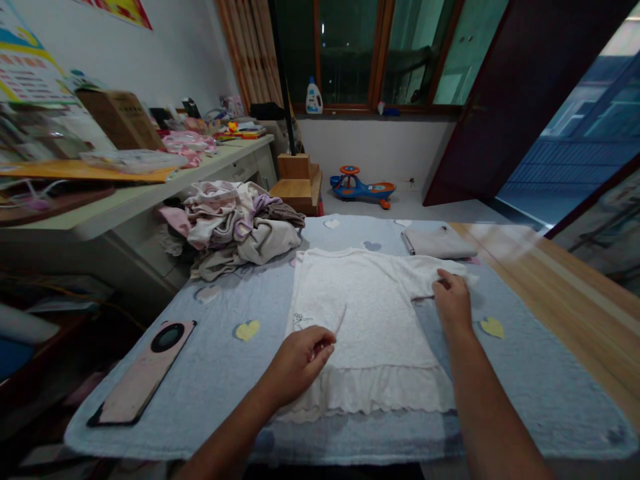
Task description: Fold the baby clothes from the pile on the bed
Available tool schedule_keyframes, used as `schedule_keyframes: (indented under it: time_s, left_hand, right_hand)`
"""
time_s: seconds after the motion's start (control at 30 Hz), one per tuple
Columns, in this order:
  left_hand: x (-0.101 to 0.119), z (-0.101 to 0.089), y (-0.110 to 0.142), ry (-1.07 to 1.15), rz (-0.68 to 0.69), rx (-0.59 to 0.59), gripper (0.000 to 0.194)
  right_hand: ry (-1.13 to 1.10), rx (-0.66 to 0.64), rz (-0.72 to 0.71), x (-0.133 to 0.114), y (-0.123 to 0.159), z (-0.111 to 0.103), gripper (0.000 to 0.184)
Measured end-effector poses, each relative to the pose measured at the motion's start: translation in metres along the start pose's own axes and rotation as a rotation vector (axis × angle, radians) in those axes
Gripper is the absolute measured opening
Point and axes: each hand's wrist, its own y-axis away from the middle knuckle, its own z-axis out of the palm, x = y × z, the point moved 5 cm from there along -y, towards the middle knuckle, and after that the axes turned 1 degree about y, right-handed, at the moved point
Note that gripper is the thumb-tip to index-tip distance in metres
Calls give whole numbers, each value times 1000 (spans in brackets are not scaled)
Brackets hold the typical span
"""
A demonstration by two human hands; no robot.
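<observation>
A white short-sleeved shirt [370, 313] with a ruffled hem lies spread on a light blue blanket. Its left edge runs straight, and only the right sleeve extends outward. My left hand [303, 360] is over the lower left of the shirt, fingers curled at a thin pinkish edge that looks like a cuff. A small dark print shows beside that hand. Out on the right sleeve, my right hand [451, 293] pinches the cloth near the cuff; its fingertips are partly hidden.
The blue blanket [200, 380] with heart shapes covers much of a wooden table [575, 273]. A pink phone [145, 380] lies at left. Behind are a heap of crumpled clothes [235, 227] and a folded grey cloth [440, 243]. A cluttered desk [220, 163] borders the left side.
</observation>
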Motion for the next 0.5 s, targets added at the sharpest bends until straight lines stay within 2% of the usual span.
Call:
schedule_keyframes:
  time_s: [0.13, 0.23, 0.3, 0.4, 0.5]
  left_hand:
    - [22, 6, -47, 168, 43, 0, 19]
    - [28, 27, -91, 305, 51, -42, 27]
    - [25, 47, -119, 445, -32, -85, 39]
    - [11, 76, -151, 638, -288, -109, 69]
    - [-4, 91, -169, 653, -404, -38, 89]
  right_hand:
    - [53, -21, -194, -46, 17, 7, 40]
    - [226, -62, -291, -71, 36, 18, 39]
    - [310, -132, -323, -81, 50, 29, 39]
    - [315, -318, -401, -85, 69, 46, 36]
    - [235, -405, -454, -76, 81, 48, 33]
